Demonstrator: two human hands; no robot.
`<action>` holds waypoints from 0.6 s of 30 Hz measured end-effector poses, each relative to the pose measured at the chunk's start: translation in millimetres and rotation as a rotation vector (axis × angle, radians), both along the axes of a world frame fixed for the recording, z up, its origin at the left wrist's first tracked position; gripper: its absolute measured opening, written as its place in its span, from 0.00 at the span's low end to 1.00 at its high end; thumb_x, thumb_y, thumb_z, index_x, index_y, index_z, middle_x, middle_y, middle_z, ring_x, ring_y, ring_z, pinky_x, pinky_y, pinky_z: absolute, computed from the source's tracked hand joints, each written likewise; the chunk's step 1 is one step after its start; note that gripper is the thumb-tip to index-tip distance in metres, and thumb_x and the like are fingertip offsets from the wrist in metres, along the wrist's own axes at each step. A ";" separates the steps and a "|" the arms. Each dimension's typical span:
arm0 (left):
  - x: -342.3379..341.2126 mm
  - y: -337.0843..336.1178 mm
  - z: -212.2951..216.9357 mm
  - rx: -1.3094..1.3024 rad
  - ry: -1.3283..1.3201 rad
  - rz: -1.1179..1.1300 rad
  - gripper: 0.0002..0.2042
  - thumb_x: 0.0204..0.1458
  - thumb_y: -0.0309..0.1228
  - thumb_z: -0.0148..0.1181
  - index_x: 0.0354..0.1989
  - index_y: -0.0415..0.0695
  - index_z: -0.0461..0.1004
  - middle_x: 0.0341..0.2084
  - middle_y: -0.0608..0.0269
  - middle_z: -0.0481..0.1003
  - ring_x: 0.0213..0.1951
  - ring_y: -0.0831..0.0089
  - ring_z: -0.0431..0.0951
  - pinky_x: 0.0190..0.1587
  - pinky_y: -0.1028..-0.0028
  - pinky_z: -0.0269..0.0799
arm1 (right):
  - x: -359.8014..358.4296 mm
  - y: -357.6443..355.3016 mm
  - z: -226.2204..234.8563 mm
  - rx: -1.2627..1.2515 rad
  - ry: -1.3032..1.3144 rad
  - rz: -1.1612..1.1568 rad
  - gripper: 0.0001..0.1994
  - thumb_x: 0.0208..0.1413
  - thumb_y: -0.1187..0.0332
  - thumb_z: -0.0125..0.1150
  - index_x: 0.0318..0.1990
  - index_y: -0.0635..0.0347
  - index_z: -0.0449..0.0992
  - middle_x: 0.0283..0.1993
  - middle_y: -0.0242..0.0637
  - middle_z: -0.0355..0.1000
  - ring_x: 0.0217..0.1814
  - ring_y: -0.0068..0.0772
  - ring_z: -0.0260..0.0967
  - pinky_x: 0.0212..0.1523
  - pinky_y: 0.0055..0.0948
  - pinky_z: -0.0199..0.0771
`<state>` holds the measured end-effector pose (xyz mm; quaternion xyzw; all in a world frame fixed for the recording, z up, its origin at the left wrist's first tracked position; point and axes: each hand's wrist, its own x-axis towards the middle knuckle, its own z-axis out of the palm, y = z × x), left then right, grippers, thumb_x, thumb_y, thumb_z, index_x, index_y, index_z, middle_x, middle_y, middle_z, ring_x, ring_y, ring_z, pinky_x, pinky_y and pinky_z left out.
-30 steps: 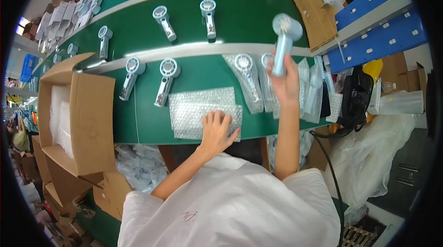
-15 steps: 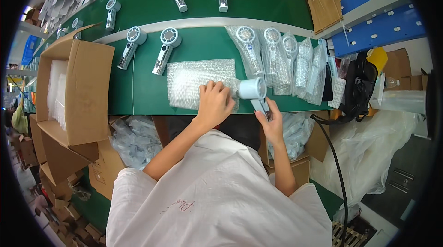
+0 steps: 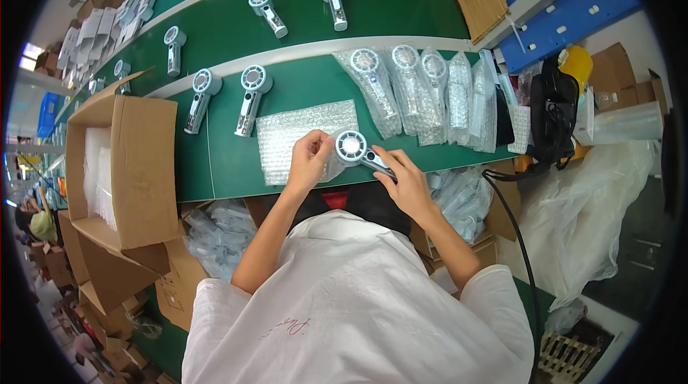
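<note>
One curled hand (image 3: 405, 180) grips a fan (image 3: 351, 147).

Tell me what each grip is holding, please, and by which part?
The right grip holds a pale-blue, round-headed plastic handheld fan by its handle. The left grip pinches a clear plastic bubble-wrap bag, seemingly by its edge.
</note>
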<state>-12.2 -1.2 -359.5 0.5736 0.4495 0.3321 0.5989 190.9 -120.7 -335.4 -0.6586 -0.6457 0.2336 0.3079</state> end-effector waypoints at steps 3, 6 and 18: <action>6.9 -2.9 10.3 0.266 0.109 0.026 0.05 0.53 0.23 0.59 0.26 0.38 0.71 0.24 0.64 0.66 0.27 0.72 0.62 0.32 0.73 0.61 | -2.6 4.5 19.7 -0.081 -0.171 0.026 0.27 0.56 0.72 0.64 0.64 0.58 0.69 0.48 0.37 0.72 0.32 0.36 0.69 0.36 0.32 0.70; 27.1 -13.8 26.9 0.495 0.157 -0.027 0.05 0.53 0.22 0.59 0.26 0.39 0.71 0.24 0.63 0.65 0.28 0.70 0.62 0.32 0.73 0.61 | -22.3 9.4 41.7 -0.114 -0.334 0.052 0.28 0.56 0.71 0.64 0.66 0.56 0.67 0.48 0.37 0.72 0.30 0.36 0.68 0.34 0.33 0.71; 36.8 -40.0 96.1 0.877 0.141 -0.158 0.05 0.51 0.19 0.59 0.30 0.42 0.69 0.28 0.61 0.64 0.32 0.65 0.62 0.37 0.68 0.62 | 19.7 4.9 61.1 -0.299 1.372 -0.281 0.31 0.66 0.63 0.57 0.72 0.61 0.54 0.57 0.50 0.72 0.42 0.42 0.78 0.32 0.29 0.76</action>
